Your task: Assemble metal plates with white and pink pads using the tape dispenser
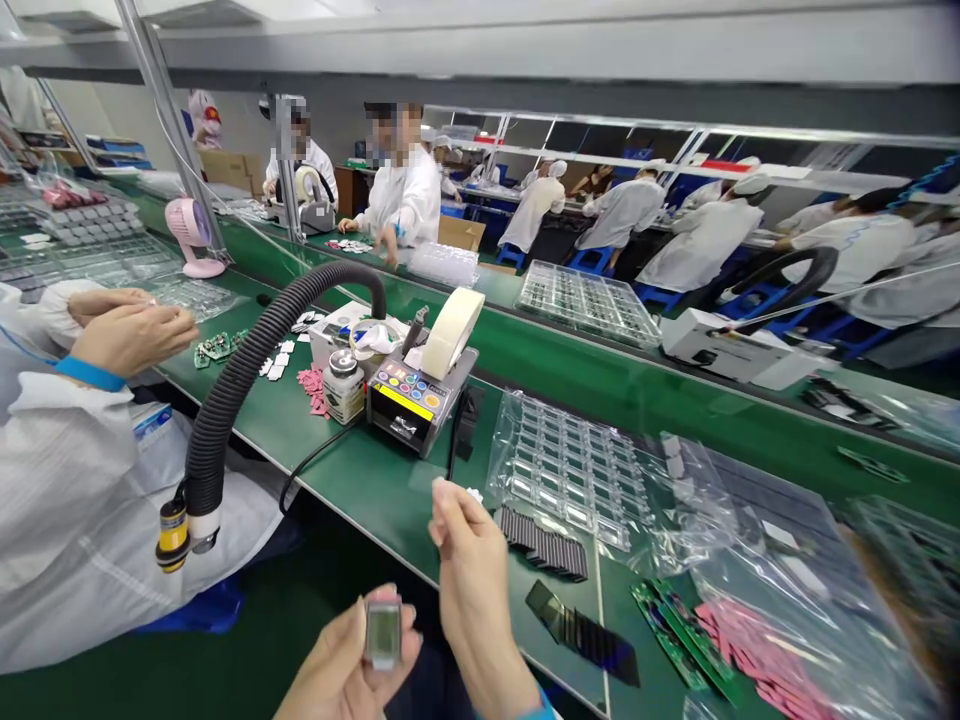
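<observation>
Green assembly bench, factory line: at six o'clock, the left hand grasps a small glass-faced module between fingers and thumb, while the right hand pinches a tiny white scrap, a tape dispenser ahead at twelve o'clock.

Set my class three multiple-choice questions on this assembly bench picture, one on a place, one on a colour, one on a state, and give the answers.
1. Where is the cream roll of tape?
A) On the black electronic tape dispenser
B) On the floor
C) Inside a clear plastic tray

2. What colour are the small flat pads on the green bench?
A) Blue
B) Pink
C) Yellow

3. What is the person's left hand doing?
A) Lying flat on the bench
B) Gripping a black hose
C) Holding a small silver-framed screen module

Answers:
1. A, the roll sits on top of the dispenser.
2. B, the pads beside the dispenser are pink.
3. C, the module is held up between fingers and thumb.
</observation>
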The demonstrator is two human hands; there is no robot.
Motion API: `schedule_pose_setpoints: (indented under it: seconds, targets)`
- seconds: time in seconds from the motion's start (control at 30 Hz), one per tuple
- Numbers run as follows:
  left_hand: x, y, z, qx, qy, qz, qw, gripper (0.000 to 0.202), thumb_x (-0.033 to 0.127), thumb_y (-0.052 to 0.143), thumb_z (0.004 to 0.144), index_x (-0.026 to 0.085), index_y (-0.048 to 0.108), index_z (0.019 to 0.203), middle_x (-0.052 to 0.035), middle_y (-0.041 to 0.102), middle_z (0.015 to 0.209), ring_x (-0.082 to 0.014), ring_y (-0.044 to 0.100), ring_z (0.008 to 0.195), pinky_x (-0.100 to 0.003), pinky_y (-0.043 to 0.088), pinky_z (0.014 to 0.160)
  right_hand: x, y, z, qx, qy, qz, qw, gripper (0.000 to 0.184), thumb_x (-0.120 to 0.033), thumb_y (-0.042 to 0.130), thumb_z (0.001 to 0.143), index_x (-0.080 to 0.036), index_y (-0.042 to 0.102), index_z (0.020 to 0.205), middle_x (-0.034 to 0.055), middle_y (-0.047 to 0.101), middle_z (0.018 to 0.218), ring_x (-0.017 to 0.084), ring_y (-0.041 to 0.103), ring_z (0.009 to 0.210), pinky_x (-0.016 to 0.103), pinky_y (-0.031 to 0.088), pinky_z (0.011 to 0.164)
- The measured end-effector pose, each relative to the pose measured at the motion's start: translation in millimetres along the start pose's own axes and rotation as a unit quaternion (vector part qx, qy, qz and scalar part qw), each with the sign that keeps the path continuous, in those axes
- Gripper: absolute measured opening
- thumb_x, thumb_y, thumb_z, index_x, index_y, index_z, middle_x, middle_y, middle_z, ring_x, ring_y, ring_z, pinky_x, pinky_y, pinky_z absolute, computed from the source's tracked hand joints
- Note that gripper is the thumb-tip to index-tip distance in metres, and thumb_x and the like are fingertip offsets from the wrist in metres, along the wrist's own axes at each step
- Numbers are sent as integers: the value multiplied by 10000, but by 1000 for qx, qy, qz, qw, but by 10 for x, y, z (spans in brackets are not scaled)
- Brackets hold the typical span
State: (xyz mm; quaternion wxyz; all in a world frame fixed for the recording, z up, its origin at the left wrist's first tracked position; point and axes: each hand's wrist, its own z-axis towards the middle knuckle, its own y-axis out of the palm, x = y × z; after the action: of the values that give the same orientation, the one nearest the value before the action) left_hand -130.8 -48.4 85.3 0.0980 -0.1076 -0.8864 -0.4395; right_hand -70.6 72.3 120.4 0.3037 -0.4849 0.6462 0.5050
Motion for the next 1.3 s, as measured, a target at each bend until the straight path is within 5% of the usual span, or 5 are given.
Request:
schedule_pose_setpoints:
  seconds: [0.17, 0.3, 0.5, 0.67, 1.3]
  targets:
    - [67, 441, -163, -32, 0, -70, 997, 290, 236, 861, 583, 143, 755, 836, -83, 784, 806, -155, 731, 745, -287, 570, 846, -271, -416, -440, -57, -60, -44, 996, 294, -442, 822, 573, -205, 654, 531, 5, 553, 742, 108, 515, 728, 201, 440, 657]
    - [-10, 644, -234, -70, -25, -68, 995, 235, 237, 841, 623, 154, 752, 824, -86, 788, 831, -143, 734, 760, -257, 573, 834, -324, -612, -559, -85, -25, -34, 996, 212, -412, 829, 579, -244, 700, 576, 48, 629, 974, 185, 592, 969, 264, 493, 814]
    - [-116, 688, -194, -124, 20, -16, 992, 232, 349, 727, 761, 178, 743, 918, -38, 778, 840, -110, 707, 824, -212, 528, 852, -325, -641, -604, -137, 17, -42, 989, 197, -424, 790, 641, -244, 716, 608, 75, 627, 1042, 245, 596, 1029, 362, 512, 875]
    - [-102, 722, -189, -90, 37, 63, 993, 313, 431, 738, 722, 178, 747, 907, -20, 766, 857, -110, 669, 828, -199, 503, 807, -304, -619, -641, -175, 48, -46, 982, 199, -437, 771, 666, -248, 721, 630, 60, 609, 1039, 237, 594, 1038, 332, 512, 894]
    - [-133, 744, -234, -86, 32, 88, 992, 275, 413, 700, 766, 202, 755, 933, -25, 756, 897, -135, 649, 903, -221, 469, 890, -234, -644, -628, -118, 29, -84, 989, 251, -463, 770, 654, -225, 710, 602, 72, 587, 1092, 236, 598, 1037, 317, 523, 869]
